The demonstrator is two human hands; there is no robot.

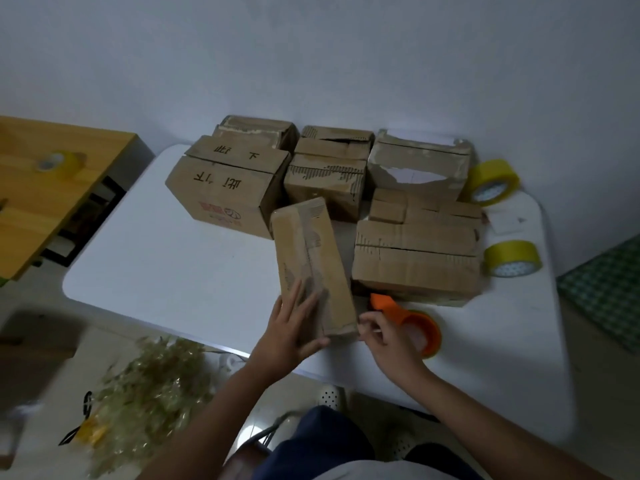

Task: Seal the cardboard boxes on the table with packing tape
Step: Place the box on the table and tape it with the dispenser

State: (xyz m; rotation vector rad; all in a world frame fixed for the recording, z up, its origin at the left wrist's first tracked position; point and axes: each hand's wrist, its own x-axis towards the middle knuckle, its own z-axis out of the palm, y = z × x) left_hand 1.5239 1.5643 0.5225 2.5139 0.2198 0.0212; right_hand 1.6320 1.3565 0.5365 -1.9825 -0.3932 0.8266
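Pressure from the flat, released left hand (294,323) is keeping the long box (313,268) steady at the near bench (166,268) edge while our right hand (388,336), fingers pinching at the box corner beside the orange dispenser (412,325), is smoothing tape, we judge.

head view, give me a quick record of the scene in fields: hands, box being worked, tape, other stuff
left hand: left hand rests flat on the long box, fingers straight
right hand: right hand at the box's near corner, fingers curled; what it pinches is unclear
box in work: long box on the white table
dispenser: orange tape dispenser on the table, beside the right hand
spare tape: two yellow rolls at the table's right edge
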